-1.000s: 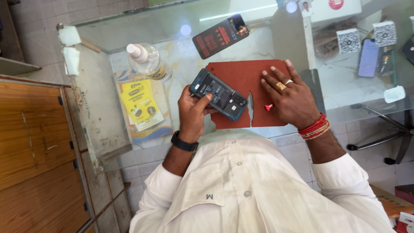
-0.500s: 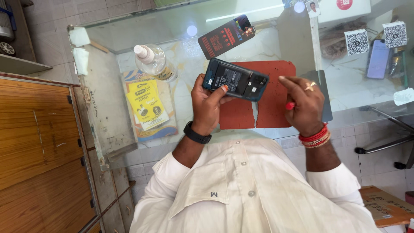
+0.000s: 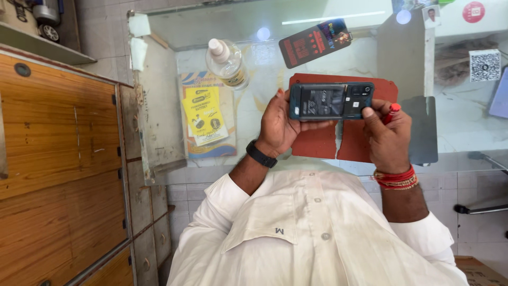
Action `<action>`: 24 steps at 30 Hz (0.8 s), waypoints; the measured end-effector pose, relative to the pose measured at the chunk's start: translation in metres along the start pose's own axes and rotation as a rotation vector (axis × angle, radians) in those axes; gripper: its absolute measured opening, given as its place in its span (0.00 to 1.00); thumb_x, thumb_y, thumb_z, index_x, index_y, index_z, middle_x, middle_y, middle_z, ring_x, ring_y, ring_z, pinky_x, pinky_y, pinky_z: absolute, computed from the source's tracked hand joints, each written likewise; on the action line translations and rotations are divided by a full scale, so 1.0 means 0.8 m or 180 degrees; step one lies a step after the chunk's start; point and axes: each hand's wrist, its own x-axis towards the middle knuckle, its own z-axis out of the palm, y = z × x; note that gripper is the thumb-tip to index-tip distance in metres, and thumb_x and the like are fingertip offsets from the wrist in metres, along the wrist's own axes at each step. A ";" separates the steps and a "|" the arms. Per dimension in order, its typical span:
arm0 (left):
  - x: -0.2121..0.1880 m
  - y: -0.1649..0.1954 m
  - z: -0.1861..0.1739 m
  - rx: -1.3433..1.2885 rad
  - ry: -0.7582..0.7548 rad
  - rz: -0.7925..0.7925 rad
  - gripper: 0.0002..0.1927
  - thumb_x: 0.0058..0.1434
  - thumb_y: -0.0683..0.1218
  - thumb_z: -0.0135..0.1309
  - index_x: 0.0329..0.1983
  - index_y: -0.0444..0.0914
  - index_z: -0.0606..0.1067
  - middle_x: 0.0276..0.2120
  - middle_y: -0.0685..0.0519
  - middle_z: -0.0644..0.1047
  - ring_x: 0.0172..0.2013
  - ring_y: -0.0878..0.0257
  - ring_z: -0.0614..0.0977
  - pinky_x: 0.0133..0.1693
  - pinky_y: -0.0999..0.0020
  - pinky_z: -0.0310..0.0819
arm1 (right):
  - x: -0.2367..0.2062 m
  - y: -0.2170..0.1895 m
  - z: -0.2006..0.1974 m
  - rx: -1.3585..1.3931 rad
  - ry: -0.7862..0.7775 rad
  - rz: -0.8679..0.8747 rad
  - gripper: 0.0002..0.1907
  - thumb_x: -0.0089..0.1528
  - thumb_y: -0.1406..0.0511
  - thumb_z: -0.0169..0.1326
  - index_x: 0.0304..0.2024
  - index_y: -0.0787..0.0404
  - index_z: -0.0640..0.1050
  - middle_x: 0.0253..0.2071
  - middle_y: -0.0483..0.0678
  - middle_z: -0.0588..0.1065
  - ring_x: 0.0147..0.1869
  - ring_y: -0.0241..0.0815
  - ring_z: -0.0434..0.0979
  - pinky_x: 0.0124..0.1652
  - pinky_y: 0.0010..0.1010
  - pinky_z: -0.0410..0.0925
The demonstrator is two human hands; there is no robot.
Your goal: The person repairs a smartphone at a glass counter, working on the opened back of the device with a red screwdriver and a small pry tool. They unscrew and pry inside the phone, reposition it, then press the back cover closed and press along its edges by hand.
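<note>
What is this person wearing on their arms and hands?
Both arms have white shirt sleeves rolled up to about the elbow. The left hand has a black band around its wrist. The right hand has a stack of red and gold bangles and thread at its wrist. No gloves on either hand.

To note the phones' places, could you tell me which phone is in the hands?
The dark phone held level between both hands over the red mat; the other phone lies farther back on glass.
</note>
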 end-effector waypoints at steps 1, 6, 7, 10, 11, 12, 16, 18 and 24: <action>0.002 0.005 -0.001 -0.0201 -0.0188 -0.0188 0.32 0.77 0.67 0.32 0.62 0.35 0.67 0.59 0.39 0.76 0.59 0.40 0.80 0.59 0.33 0.75 | 0.002 -0.001 0.000 0.0035 0.0006 0.0002 0.08 0.73 0.71 0.52 0.51 0.70 0.78 0.33 0.40 0.74 0.27 0.23 0.63 0.26 0.18 0.56; 0.016 0.016 -0.005 -0.0338 -0.0962 -0.1393 0.36 0.74 0.70 0.31 0.58 0.35 0.67 0.56 0.35 0.77 0.53 0.36 0.84 0.53 0.35 0.79 | 0.016 -0.019 -0.008 -0.0081 -0.0188 -0.0055 0.08 0.73 0.71 0.52 0.52 0.69 0.78 0.34 0.41 0.74 0.27 0.24 0.62 0.26 0.18 0.55; 0.019 0.014 -0.005 -0.0123 -0.0976 -0.1513 0.35 0.75 0.69 0.31 0.61 0.35 0.67 0.55 0.33 0.77 0.51 0.39 0.84 0.52 0.39 0.80 | 0.021 -0.024 -0.007 -0.0271 -0.0234 -0.0114 0.07 0.75 0.71 0.53 0.52 0.70 0.79 0.32 0.41 0.73 0.27 0.24 0.61 0.26 0.17 0.54; 0.025 -0.002 -0.005 0.0306 -0.0966 -0.1565 0.33 0.77 0.65 0.34 0.67 0.35 0.68 0.52 0.32 0.78 0.45 0.46 0.86 0.49 0.48 0.82 | 0.021 -0.041 -0.002 -0.1124 -0.0256 -0.0773 0.06 0.75 0.73 0.57 0.52 0.72 0.80 0.34 0.45 0.72 0.32 0.27 0.65 0.31 0.19 0.57; 0.027 -0.007 -0.004 0.0391 -0.0997 -0.1370 0.32 0.78 0.65 0.34 0.66 0.35 0.68 0.51 0.33 0.79 0.44 0.48 0.86 0.47 0.50 0.82 | 0.023 -0.045 0.004 -0.1580 -0.0161 -0.1424 0.07 0.73 0.74 0.59 0.52 0.73 0.79 0.38 0.48 0.74 0.38 0.30 0.70 0.36 0.21 0.61; 0.029 -0.013 -0.004 0.0465 -0.1027 -0.1182 0.31 0.80 0.64 0.35 0.66 0.35 0.68 0.50 0.34 0.79 0.43 0.49 0.86 0.46 0.53 0.83 | 0.022 -0.049 0.011 -0.2042 -0.0062 -0.2065 0.08 0.70 0.76 0.61 0.51 0.73 0.78 0.42 0.52 0.75 0.44 0.33 0.74 0.41 0.23 0.65; 0.036 -0.022 -0.003 0.0554 -0.0523 -0.0756 0.32 0.78 0.65 0.33 0.62 0.34 0.70 0.47 0.42 0.79 0.42 0.55 0.85 0.43 0.57 0.83 | 0.003 -0.057 0.037 -0.1350 0.0015 -0.1459 0.04 0.69 0.75 0.57 0.45 0.64 0.77 0.40 0.43 0.73 0.37 0.27 0.73 0.36 0.19 0.65; 0.039 -0.022 -0.003 0.0638 -0.0320 -0.0463 0.33 0.77 0.66 0.33 0.59 0.34 0.71 0.46 0.45 0.80 0.42 0.58 0.85 0.43 0.59 0.83 | -0.003 -0.054 0.049 -0.1659 -0.0456 -0.1257 0.05 0.67 0.77 0.58 0.43 0.65 0.78 0.37 0.46 0.78 0.32 0.30 0.74 0.31 0.19 0.63; 0.036 -0.024 0.002 0.0866 0.0011 -0.0006 0.31 0.78 0.66 0.34 0.54 0.35 0.72 0.44 0.51 0.77 0.43 0.65 0.81 0.45 0.68 0.78 | -0.013 -0.022 0.080 -0.2136 -0.0976 -0.1844 0.10 0.58 0.79 0.60 0.38 0.65 0.75 0.38 0.50 0.79 0.31 0.37 0.75 0.32 0.25 0.68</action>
